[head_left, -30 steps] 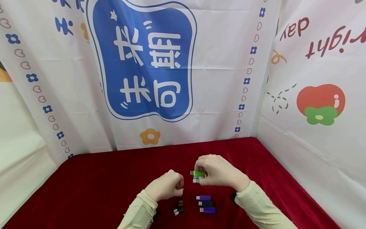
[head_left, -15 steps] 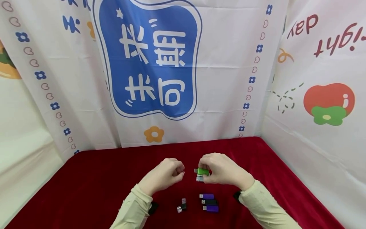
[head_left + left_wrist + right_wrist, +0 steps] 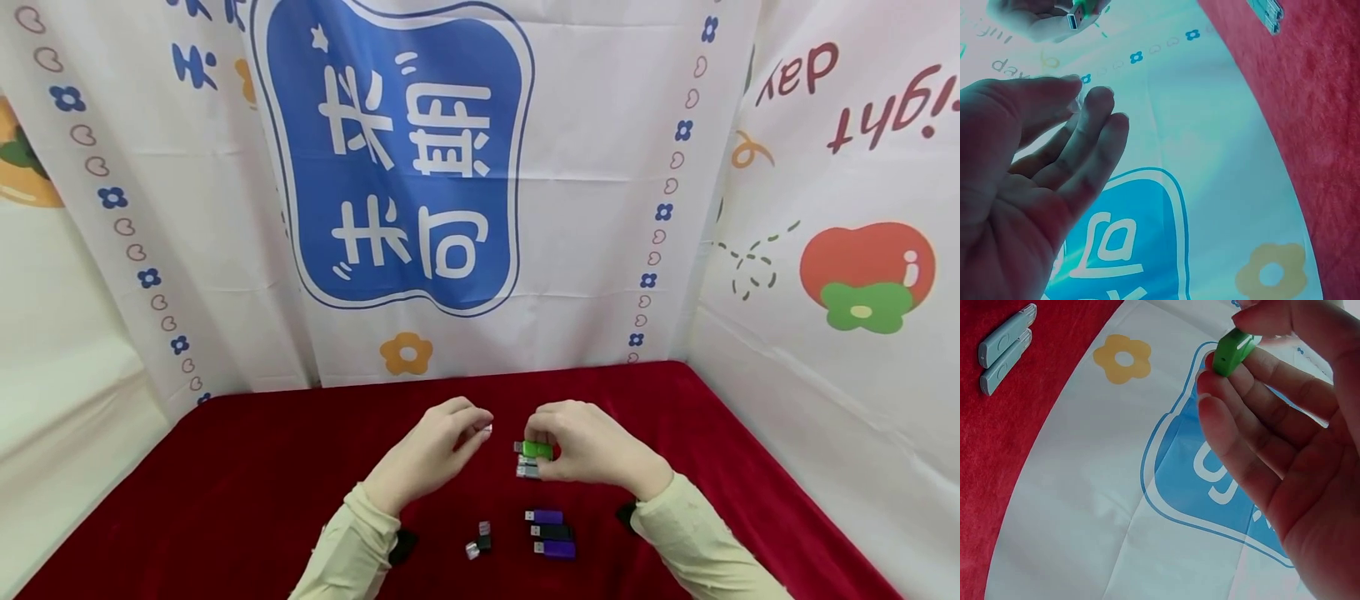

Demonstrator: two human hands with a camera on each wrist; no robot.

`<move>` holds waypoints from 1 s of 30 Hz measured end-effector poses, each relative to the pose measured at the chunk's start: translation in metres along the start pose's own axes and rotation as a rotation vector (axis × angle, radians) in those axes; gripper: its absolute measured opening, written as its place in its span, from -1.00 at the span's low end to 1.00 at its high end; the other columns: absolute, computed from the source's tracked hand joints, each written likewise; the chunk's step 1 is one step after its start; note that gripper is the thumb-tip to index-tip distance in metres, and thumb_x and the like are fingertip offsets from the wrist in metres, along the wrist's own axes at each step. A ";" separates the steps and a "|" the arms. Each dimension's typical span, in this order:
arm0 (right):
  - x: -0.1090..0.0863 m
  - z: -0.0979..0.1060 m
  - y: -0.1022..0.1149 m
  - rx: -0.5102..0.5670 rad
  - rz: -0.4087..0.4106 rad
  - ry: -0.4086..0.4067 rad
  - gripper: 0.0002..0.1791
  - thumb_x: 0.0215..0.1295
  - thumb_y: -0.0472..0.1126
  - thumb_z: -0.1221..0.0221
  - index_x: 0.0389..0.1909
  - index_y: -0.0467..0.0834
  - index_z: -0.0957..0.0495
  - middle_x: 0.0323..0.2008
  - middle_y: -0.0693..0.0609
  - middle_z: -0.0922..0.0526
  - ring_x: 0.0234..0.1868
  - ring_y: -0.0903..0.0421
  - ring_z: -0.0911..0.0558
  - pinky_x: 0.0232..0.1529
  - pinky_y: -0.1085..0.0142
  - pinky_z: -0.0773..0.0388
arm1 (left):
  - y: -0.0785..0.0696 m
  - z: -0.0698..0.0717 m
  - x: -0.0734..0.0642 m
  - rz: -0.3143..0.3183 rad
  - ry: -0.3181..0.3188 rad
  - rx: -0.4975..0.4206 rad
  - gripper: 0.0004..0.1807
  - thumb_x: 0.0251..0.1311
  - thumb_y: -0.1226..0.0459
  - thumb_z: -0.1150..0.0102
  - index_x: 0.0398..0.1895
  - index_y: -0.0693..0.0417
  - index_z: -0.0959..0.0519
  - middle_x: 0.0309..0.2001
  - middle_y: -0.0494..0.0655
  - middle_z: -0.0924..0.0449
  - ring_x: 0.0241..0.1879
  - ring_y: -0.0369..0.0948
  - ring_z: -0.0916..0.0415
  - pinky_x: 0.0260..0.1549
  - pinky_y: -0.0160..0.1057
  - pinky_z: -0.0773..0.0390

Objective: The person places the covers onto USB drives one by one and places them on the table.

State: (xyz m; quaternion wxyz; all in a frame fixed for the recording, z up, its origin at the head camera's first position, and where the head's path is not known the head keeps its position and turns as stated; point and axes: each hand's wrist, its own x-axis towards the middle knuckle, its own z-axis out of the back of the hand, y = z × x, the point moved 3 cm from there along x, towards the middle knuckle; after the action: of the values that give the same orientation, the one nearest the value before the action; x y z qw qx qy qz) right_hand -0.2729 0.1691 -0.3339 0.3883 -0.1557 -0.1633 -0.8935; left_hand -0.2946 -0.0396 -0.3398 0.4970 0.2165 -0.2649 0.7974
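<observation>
My right hand [image 3: 588, 446] pinches a bright green USB stick [image 3: 537, 450] between thumb and fingers, its bare metal plug pointing left. Between the left hand's [image 3: 431, 450] thumb and fingertips is a small clear cap [image 3: 487, 428], mostly covered by the fingers. The cap is a short way left of the plug, apart from it. Just below the right hand, two pale grey-blue USB sticks [image 3: 1007, 344] lie side by side on the cloth; the right wrist view shows both whole.
Nearer the front, two purple USB sticks [image 3: 555, 549] lie with a black USB stick [image 3: 552, 532] between them, plugs to the left. Left of these are loose clear caps [image 3: 472, 550] and a black cap [image 3: 483, 542]. Red cloth [image 3: 300, 483] covers the table; printed curtains [image 3: 585, 250] surround it.
My left hand has moved up and away from the loose caps toward the right hand, carrying the small clear cap. The right hand keeps its hold on the green stick; the head view has shifted slightly.
</observation>
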 end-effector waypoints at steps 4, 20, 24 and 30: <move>-0.001 0.000 -0.001 -0.007 0.003 -0.005 -0.80 -0.07 -0.23 -0.42 -0.39 -0.01 -0.63 -0.48 0.24 -0.50 -0.49 0.30 -0.43 -0.46 0.43 -0.45 | -0.002 0.000 0.001 -0.026 -0.020 -0.002 -0.83 0.18 0.47 -0.32 -0.15 0.24 -0.64 -0.24 -0.06 -0.57 -0.33 -0.29 -0.53 -0.30 -0.48 -0.54; -0.003 0.001 -0.004 0.012 -0.004 -0.012 -0.81 -0.04 -0.27 -0.42 -0.36 -0.04 -0.65 -0.45 0.22 -0.52 -0.48 0.25 -0.49 -0.45 0.43 -0.47 | -0.008 -0.008 0.003 -0.016 0.031 -0.019 -0.84 0.23 0.42 -0.29 -0.13 0.22 -0.65 -0.22 -0.07 -0.57 -0.29 -0.29 -0.52 -0.27 -0.48 -0.53; -0.002 0.003 -0.003 0.007 0.001 -0.018 -0.80 -0.04 -0.28 -0.43 -0.36 -0.03 -0.65 -0.45 0.23 -0.52 -0.48 0.32 -0.44 -0.45 0.42 -0.48 | -0.008 -0.007 0.003 -0.011 0.030 -0.018 -0.84 0.23 0.42 -0.30 -0.12 0.21 -0.65 -0.22 -0.08 -0.57 -0.29 -0.29 -0.52 -0.26 -0.48 -0.53; -0.001 0.002 -0.002 0.010 0.009 -0.013 -0.82 -0.02 -0.28 -0.40 -0.35 -0.04 -0.66 -0.45 0.24 -0.52 -0.47 0.33 -0.44 -0.44 0.43 -0.48 | -0.007 -0.007 0.001 0.010 0.049 -0.018 -0.83 0.25 0.41 -0.28 -0.11 0.20 -0.65 -0.21 -0.09 -0.57 -0.29 -0.29 -0.52 -0.26 -0.47 -0.53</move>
State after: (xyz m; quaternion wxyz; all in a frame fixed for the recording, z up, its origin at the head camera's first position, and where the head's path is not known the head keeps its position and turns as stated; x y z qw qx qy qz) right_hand -0.2736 0.1720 -0.3334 0.3919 -0.1602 -0.1697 -0.8899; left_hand -0.2889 -0.0319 -0.3430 0.5011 0.1911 -0.2610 0.8026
